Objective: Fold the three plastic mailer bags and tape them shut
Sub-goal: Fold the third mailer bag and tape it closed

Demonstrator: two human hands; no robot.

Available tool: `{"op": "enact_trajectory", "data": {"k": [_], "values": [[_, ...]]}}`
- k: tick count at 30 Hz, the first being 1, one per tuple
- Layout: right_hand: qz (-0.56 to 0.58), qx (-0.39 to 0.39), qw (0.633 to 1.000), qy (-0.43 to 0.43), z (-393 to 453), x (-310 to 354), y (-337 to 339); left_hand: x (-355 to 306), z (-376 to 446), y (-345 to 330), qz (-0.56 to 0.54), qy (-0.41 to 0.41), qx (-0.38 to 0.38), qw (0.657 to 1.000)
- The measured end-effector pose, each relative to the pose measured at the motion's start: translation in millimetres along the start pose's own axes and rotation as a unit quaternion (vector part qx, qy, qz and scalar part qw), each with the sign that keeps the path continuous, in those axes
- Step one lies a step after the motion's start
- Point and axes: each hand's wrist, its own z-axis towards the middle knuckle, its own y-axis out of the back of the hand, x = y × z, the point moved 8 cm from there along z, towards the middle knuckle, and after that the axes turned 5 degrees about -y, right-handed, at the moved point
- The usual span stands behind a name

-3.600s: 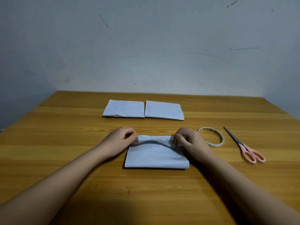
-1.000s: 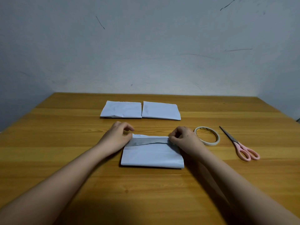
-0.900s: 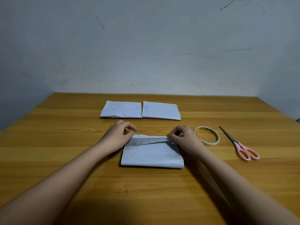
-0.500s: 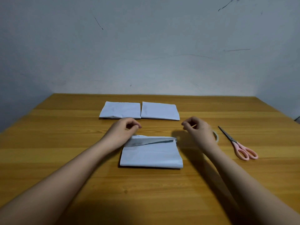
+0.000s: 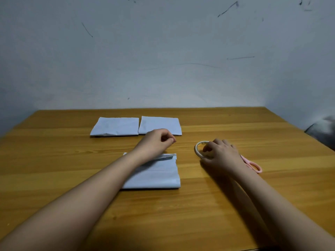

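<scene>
A folded white mailer bag (image 5: 155,175) lies on the table in front of me, with a grey flap strip along its far edge. My left forearm crosses its left part. My left hand (image 5: 157,140) hovers just beyond that bag with its fingers curled and thumb against the index finger, with nothing visible in it. Two more folded white bags, one on the left (image 5: 114,126) and one on the right (image 5: 160,123), lie side by side farther back. My right hand (image 5: 220,153) grips the tape roll (image 5: 197,148) to the right of the near bag.
Pink-handled scissors (image 5: 253,165) lie right of the tape roll, mostly hidden behind my right wrist. The wooden table (image 5: 54,160) stands against a pale scuffed wall. A grey object (image 5: 322,131) shows past the table's right edge.
Both hands have left the near bag's far edge. My right hand moved right onto the tape roll. My left hand lifted and drifted right beyond the bag. The view has shifted.
</scene>
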Motion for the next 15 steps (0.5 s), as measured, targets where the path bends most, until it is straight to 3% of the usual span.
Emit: {"op": "enact_trajectory", "data": {"k": [5, 9, 15], "values": [[0.014, -0.001, 1.000, 0.008, -2.6, -11.1, 0.6, -23.1, 13.2, -35.2, 0.118, -0.033, 0.047, 0.991], [0.019, 0.008, 1.000, 0.013, -4.5, -22.8, 0.8, -40.4, 21.9, -61.2, 0.255, -0.070, 0.076, 0.961], [0.094, -0.007, 0.994, 0.049, -9.3, -23.3, 8.8, -46.0, 28.9, -89.0, 0.311, -0.101, 0.112, 0.938]]}}
